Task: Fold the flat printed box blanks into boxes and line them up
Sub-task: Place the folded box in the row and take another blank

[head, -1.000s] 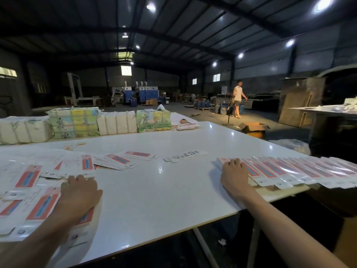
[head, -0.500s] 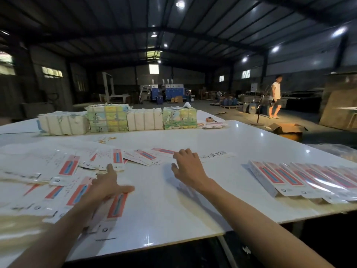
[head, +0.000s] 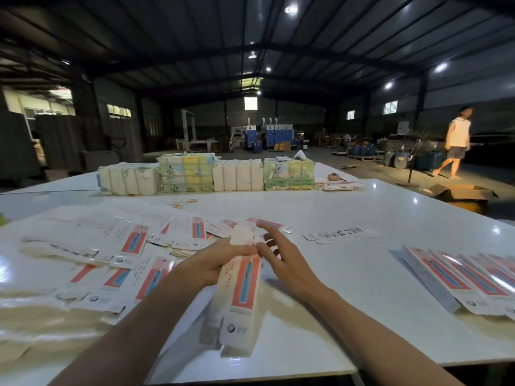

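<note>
A blank (head: pixel 245 288) is now up off the counter (head: pixel 362 316), the left hand (head: pixel 206 263) grasping it; the right hand (head: pixel 284 263), fingers released, arrives to start folding.

Dim bldg, ceiling lamps (head: pixel 291 9), table (head: pixel 348 207) glare, fisheye edges

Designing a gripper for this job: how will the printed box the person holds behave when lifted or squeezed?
The printed box probably weighs little: the left hand holds it by fingers near its top end. It looks like thin card, so a firm squeeze would likely crush it. Glare on the finished boxes suggests a glossy, perhaps slippery surface.
</note>
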### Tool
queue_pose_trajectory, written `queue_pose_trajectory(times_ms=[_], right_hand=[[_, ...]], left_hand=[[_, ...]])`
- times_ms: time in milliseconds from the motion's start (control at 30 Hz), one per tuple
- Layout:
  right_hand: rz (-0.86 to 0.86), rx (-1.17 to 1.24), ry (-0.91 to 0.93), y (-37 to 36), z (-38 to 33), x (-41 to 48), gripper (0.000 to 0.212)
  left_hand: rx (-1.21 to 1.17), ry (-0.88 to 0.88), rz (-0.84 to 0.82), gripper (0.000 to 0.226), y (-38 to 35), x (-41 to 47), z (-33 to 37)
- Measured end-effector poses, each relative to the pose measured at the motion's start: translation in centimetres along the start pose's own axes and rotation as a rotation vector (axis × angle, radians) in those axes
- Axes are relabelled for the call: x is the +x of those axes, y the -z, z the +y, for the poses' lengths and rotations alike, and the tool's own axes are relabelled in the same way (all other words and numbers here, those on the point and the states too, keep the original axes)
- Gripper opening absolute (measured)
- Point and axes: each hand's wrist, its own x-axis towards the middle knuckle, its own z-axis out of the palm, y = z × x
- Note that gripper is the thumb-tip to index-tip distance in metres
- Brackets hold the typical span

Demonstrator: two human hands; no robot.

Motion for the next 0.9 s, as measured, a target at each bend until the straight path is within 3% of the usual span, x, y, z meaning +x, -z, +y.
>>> queue_pose_trajectory(times_ms=[100,233,300,433,667,900], right_hand=[[0.067,0.04,-0.086,0.3,0.1,0.2,0.033],[0.13,0.119,-0.173,0.9,0.5,0.4,0.029],[0.149,0.137,-0.196,1.0,0.5,0.5,0.029],[0.171,0.169,-0.22,1.2,0.5,0.5,0.021],[-0.014,0.363,-0.329,1.3,0.7,0.4,0.023],[-0.129,0.416,-0.356,2.8,0.4,1.1,0.031]], left_hand=[[-0.128,-0.015,-0.045,0.037,-1.5,0.6,0.1],[-0.472,-0.027,-0.117,0.052,-2.2,1.3,-1.5],[-0.533,-0.073,-0.141,0.061,-2.6,1.4,-2.5],[-0.536,-0.088,-0.171,0.063,-4.6,1.2,-3.7],[-0.336,-0.06,0.018,0.065,-3.7,1.4,-3.5],[-0.277,-0.031,-0.104,0.08,-4.2,0.4,-3.6]])
